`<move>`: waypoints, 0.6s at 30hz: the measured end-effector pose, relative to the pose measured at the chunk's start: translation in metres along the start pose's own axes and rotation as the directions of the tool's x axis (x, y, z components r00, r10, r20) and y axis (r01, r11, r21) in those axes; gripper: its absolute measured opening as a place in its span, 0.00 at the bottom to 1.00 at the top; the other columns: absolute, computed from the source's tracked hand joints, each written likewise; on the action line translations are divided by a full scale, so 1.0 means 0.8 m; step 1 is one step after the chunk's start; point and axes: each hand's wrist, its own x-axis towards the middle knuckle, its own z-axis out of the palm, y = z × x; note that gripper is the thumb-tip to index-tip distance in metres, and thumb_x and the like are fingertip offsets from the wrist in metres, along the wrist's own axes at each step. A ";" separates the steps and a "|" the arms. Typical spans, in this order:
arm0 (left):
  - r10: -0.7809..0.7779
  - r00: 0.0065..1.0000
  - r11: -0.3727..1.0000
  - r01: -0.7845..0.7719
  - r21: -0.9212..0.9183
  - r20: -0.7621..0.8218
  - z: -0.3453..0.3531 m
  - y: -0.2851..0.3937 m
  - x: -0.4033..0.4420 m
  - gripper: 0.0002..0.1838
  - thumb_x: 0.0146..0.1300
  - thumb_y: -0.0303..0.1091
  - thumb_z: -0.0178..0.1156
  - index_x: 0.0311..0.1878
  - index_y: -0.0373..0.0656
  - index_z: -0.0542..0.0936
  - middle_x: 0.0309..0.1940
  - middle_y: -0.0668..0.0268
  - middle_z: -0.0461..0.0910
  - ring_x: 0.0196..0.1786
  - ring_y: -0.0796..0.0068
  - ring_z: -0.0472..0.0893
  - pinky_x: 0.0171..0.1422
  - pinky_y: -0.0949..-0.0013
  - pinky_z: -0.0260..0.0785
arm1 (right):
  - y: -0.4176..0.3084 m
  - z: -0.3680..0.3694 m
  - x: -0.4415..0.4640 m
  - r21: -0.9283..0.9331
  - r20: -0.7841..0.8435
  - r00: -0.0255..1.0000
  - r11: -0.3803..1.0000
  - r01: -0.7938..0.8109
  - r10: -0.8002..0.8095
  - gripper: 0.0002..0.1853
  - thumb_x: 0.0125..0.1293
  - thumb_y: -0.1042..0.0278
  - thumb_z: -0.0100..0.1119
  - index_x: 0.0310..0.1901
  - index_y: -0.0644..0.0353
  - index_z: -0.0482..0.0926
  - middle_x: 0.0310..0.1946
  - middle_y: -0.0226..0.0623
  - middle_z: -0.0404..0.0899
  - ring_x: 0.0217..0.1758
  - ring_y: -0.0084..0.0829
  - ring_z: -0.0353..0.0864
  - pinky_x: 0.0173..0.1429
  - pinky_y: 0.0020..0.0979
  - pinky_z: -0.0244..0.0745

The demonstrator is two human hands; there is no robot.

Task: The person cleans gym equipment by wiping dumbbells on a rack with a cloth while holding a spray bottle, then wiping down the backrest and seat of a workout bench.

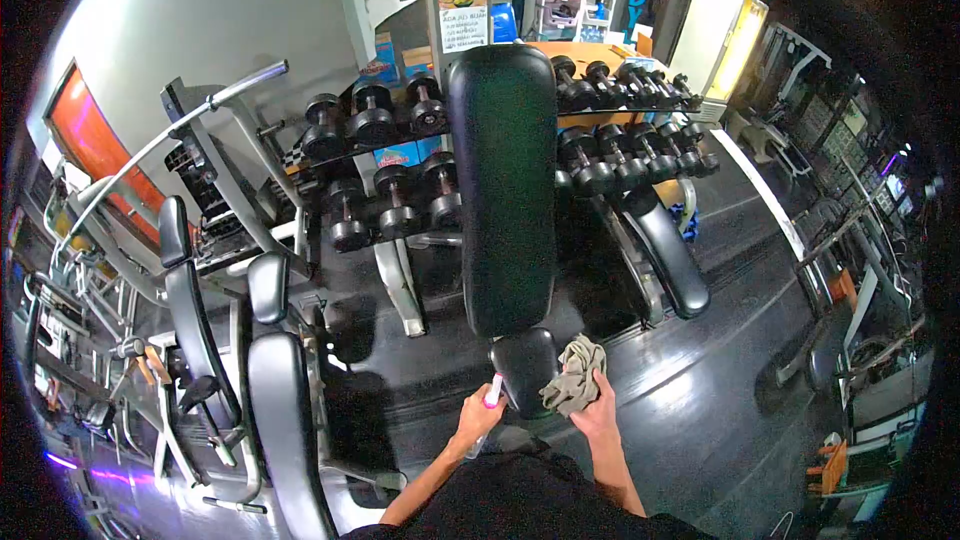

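My left hand (476, 418) is closed around a small spray bottle (494, 390) with a white and pink top; the fingers hide most of its body. A crumpled grey-beige cloth (574, 376) is gripped in my right hand (599, 414), bunched above the fingers. Right in front of both hands stands a black padded bench, its long backrest (503, 190) raised and its short seat pad (527, 370) between the hands. Neither the bottle nor the cloth appears to touch the backrest.
Behind the bench, a two-tier rack holds several black dumbbells (372, 115). Padded machines (285, 430) crowd the left side. Another black bench pad (672, 260) leans right of the backrest. More gym equipment (850, 310) stands at the far right on the dark floor (690, 450).
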 end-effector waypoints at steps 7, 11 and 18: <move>-0.013 0.998 0.999 0.010 -0.043 -0.061 0.004 0.005 -0.040 0.12 0.57 0.38 0.63 0.38 0.39 0.78 0.28 0.50 0.81 0.35 0.49 0.83 0.39 0.56 0.73 | 0.007 -0.037 -0.048 0.001 -0.020 0.999 0.999 -0.038 0.038 0.23 0.68 0.56 0.49 0.61 0.57 0.70 0.56 0.39 0.76 0.59 0.41 0.74 0.66 0.46 0.65; 0.032 0.996 0.991 -0.043 -0.128 -0.089 -0.015 0.051 -0.052 0.11 0.59 0.36 0.62 0.39 0.39 0.78 0.24 0.54 0.80 0.30 0.60 0.84 0.35 0.62 0.73 | 0.018 -0.015 -0.064 -0.034 -0.093 0.994 0.998 -0.060 0.057 0.22 0.67 0.56 0.50 0.59 0.55 0.72 0.55 0.36 0.77 0.58 0.41 0.75 0.65 0.47 0.65; 0.144 0.976 0.956 -0.179 -0.233 -0.161 -0.053 0.126 -0.039 0.07 0.59 0.31 0.62 0.39 0.40 0.78 0.21 0.65 0.78 0.26 0.81 0.77 0.32 0.71 0.70 | 0.035 0.011 -0.054 -0.146 -0.097 0.991 0.983 -0.108 0.095 0.21 0.66 0.56 0.51 0.58 0.54 0.73 0.52 0.36 0.78 0.56 0.41 0.76 0.61 0.49 0.68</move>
